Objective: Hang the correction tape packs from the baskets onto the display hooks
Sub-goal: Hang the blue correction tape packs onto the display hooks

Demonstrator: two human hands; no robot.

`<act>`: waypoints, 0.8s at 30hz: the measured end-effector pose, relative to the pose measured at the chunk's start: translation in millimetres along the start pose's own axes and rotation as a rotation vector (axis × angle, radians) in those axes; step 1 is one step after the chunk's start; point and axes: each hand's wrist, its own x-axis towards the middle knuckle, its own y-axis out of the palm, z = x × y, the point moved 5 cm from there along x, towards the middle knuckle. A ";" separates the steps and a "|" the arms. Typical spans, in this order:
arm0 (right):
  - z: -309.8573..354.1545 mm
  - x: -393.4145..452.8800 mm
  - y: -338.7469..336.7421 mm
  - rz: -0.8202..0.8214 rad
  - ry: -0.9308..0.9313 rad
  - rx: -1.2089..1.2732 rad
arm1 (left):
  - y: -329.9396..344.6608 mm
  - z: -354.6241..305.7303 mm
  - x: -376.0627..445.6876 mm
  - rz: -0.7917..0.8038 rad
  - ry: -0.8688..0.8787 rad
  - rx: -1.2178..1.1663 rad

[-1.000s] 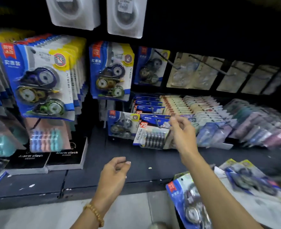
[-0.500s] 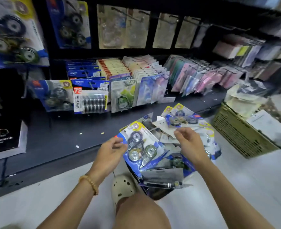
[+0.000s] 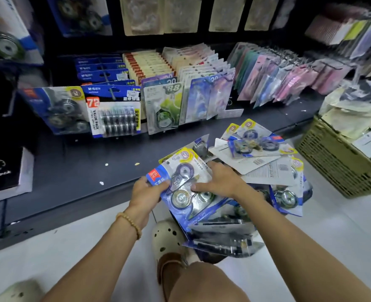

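**Lifting one pack off a loose heap**

The pack [image 3: 183,184], a blue card with three tape wheels under a clear blister, is lying on top of the pile [image 3: 267,171] that is hiding the basket below it, low in front of the person's knee. The left hand [image 3: 146,192] is gripping its lower-left corner, thumb curled over the printed face and the fingers out of sight behind the card. The right hand [image 3: 220,182] is pressing down on its right edge with fingers fairly straight, so it is steadying rather than clamping.

Just beyond the right hand, other packs are lying criss-crossed, some face down, and one is touching the held pack's far edge. Risk, as I judge it: the card is glossy and being held by one corner, so it may be swinging or slipping as it is coming up. Its blister or hang hole may be catching a neighbour and dragging it off the heap onto the floor. Bending the card at the corner could crease it.

Further out past the grip, the shelf [image 3: 88,171] is carrying hooked rows of packs, and a green crate [image 3: 332,162] is standing off beyond the right hand.

Against the frame half a second back, the right hand is now resting on the same pack as the left; then it was picking at a pack farther up the pile. The left thumb is now sitting further onto the card.
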 end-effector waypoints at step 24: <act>-8.8 -27.4 -64.0 -0.338 -0.031 0.742 | 38.6 -62.4 -35.3 0.275 0.239 -0.089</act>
